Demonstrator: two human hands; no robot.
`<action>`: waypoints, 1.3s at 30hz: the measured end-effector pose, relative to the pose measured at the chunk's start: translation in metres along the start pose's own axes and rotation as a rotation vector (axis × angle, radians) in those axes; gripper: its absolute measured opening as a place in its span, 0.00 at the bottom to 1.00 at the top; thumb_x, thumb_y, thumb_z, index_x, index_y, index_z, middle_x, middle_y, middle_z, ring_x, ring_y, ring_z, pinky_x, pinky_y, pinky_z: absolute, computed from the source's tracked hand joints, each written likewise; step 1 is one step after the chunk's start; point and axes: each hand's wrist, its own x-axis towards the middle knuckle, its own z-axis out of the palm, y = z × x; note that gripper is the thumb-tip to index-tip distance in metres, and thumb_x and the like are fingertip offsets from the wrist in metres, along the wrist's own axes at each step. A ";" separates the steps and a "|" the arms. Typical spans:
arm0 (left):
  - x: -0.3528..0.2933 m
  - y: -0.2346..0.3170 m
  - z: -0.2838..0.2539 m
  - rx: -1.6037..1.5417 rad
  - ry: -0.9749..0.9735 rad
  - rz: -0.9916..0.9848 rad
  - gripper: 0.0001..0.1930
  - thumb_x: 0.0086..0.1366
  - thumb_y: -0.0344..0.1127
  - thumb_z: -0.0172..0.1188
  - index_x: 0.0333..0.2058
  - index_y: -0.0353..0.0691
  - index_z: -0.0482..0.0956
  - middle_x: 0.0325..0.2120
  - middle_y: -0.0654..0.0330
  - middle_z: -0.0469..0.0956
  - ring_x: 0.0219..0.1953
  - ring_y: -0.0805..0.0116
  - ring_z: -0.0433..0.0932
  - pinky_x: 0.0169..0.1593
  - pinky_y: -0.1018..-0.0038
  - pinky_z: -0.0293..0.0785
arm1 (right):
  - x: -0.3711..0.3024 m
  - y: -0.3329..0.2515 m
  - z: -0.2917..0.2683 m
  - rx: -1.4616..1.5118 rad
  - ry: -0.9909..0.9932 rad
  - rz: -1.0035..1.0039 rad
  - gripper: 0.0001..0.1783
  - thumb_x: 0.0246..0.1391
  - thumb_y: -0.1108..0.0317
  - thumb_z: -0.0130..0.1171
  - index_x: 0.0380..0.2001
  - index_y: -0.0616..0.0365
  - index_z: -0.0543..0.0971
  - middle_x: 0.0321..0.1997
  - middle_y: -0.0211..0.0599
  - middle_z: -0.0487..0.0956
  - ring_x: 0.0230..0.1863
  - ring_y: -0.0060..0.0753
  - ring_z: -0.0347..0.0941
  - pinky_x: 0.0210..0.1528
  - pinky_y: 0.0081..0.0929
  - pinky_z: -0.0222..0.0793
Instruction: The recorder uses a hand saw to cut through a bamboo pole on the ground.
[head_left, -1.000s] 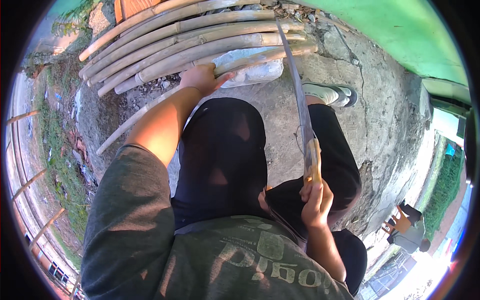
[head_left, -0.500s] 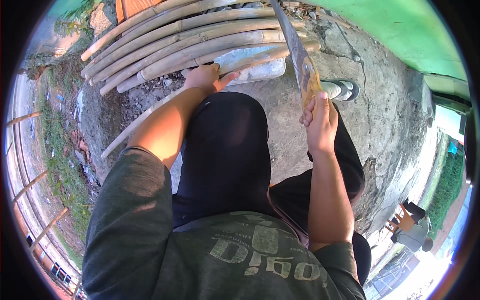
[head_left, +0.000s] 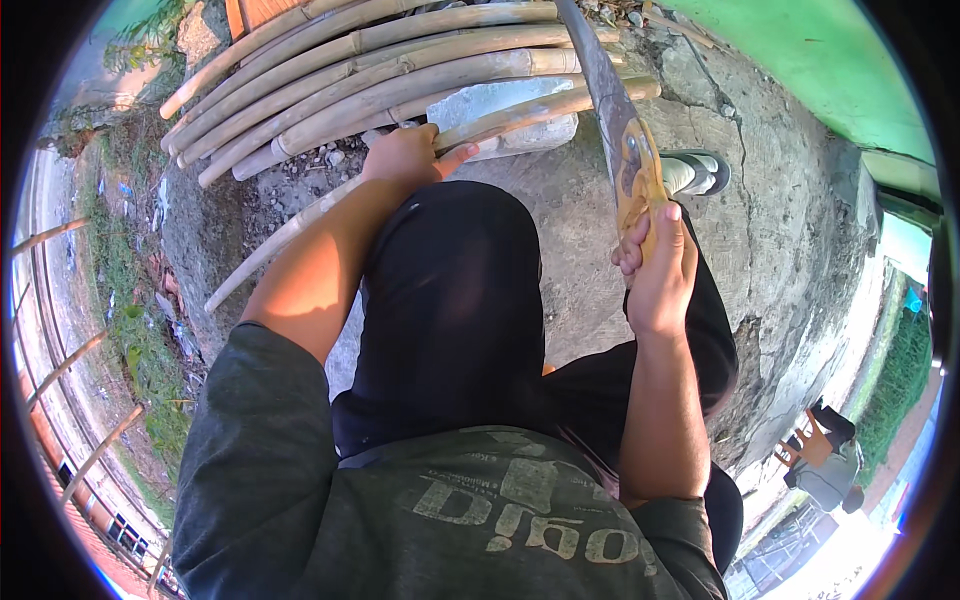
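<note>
While the left hand (head_left: 402, 160) clamps fingers round the bamboo pole (head_left: 530, 115) across a pale block (head_left: 530, 141), right hand (head_left: 660, 265) grips the saw (head_left: 611, 115) over its overhang: likely sawing, next stroke needs pole steady.

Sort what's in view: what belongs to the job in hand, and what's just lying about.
Job in hand:
grey-bladed handsaw with yellow-brown handle, in the right hand
long tan bamboo pole, gripped by the left hand
whitish rectangular block under that pole

Lying about, apparently:
other tan bamboo poles, unheld
loose grey stones
</note>
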 end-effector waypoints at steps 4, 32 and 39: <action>0.000 0.001 0.004 0.038 -0.011 0.017 0.41 0.60 0.77 0.48 0.39 0.37 0.81 0.34 0.47 0.83 0.41 0.47 0.83 0.46 0.55 0.78 | -0.001 -0.013 -0.005 0.144 0.049 0.141 0.28 0.72 0.45 0.36 0.24 0.53 0.65 0.17 0.26 0.61 0.20 0.20 0.56 0.28 0.24 0.59; 0.014 -0.045 0.004 0.115 0.051 0.072 0.36 0.57 0.76 0.56 0.36 0.43 0.81 0.32 0.52 0.83 0.38 0.49 0.83 0.42 0.55 0.78 | -0.025 0.024 -0.016 0.178 0.116 -0.033 0.27 0.72 0.45 0.36 0.25 0.55 0.65 0.18 0.29 0.63 0.21 0.22 0.58 0.32 0.27 0.64; 0.015 -0.045 0.000 0.069 -0.005 0.066 0.35 0.57 0.76 0.55 0.35 0.45 0.80 0.31 0.54 0.83 0.38 0.52 0.83 0.43 0.57 0.78 | -0.038 0.014 -0.016 0.074 0.042 -0.062 0.29 0.72 0.44 0.37 0.26 0.56 0.66 0.18 0.28 0.63 0.21 0.21 0.57 0.31 0.25 0.62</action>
